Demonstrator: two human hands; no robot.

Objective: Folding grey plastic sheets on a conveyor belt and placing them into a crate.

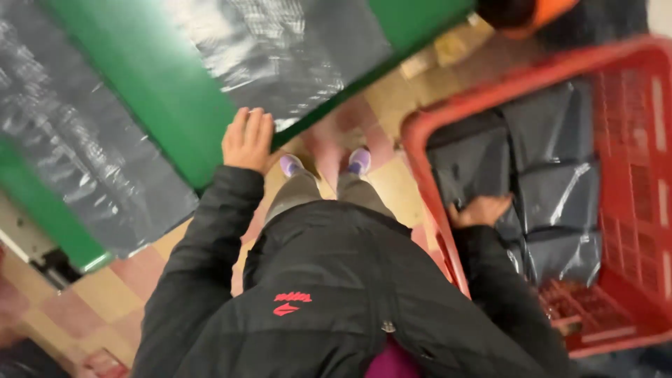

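Note:
I look straight down my black jacket at my feet. My left hand (246, 140) rests flat on the edge of a green table (161, 91), beside a grey plastic bag (280, 49) lying there. My right hand (479, 210) reaches into a red plastic crate (490, 98) and lies on one of several dark grey plastic-wrapped packages (553, 189) stacked inside. The fingers are hidden against the package, so a grip is unclear. The frame is blurred.
Another grey plastic sheet (70, 147) covers the table's left part. The floor (392, 182) has tan and pink tiles. My purple shoes (325, 163) stand between table and crate. Someone in orange (539, 14) is at the top right.

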